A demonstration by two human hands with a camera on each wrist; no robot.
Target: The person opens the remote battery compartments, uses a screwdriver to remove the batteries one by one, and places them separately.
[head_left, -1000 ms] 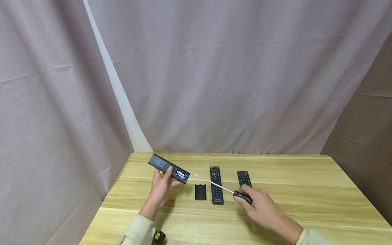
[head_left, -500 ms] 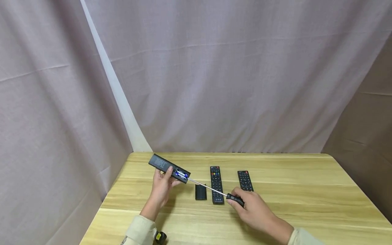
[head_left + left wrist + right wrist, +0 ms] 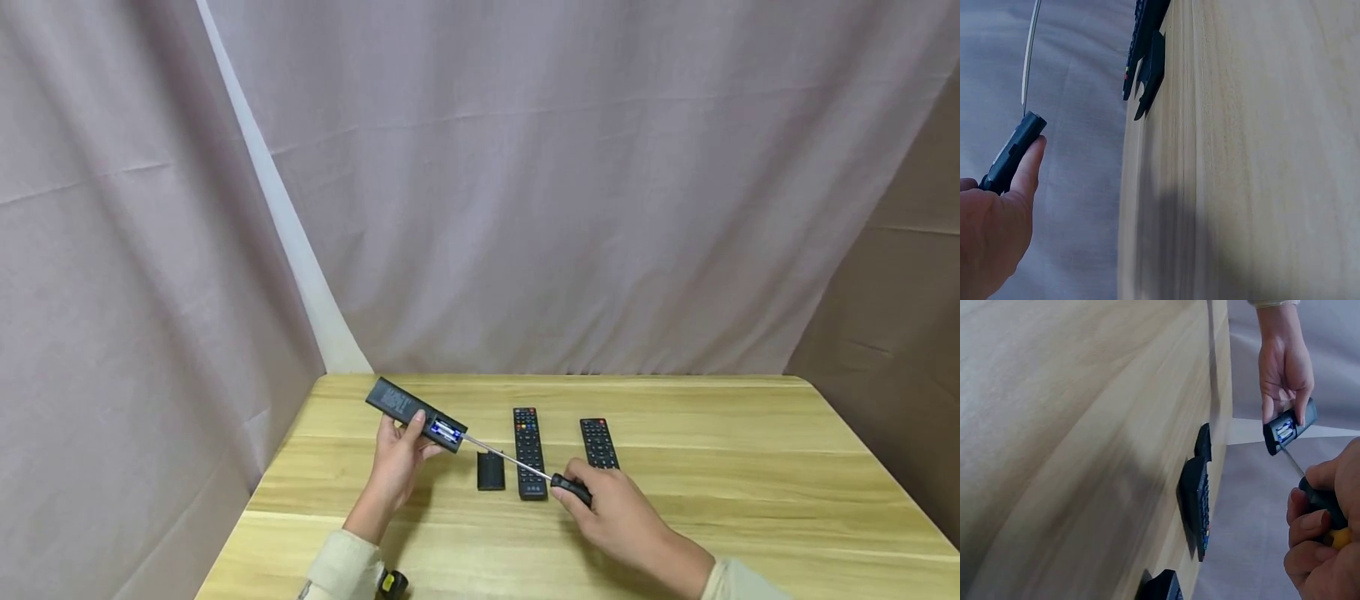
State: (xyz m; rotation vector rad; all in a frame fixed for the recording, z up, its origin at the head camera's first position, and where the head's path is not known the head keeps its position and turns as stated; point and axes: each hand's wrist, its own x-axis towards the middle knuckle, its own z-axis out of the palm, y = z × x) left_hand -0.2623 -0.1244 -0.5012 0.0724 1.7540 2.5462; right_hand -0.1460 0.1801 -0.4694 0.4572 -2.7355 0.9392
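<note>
Remote control (image 3: pixel 405 406) was back-side up, a bit left of the frame's lower middle, right? And what were your hands up to?

– Yep. You had it pinched in your left hand (image 3: pixel 397 460), thumb on its back, and your right hand (image 3: pixel 617 510) was wrapped round the screwdriver (image 3: pixel 564 484). Hands well apart.

– OK, so what had changed for you?

– A second earlier your tip hung clear of the remote. By this point it was up at the lower-right end of the batteries (image 3: pixel 446 431), though I couldn't tell if it touched one. I'd say that put your work right on the batteries, since the cover (image 3: pixel 491 472) was already off, lying below and right of them.
</note>
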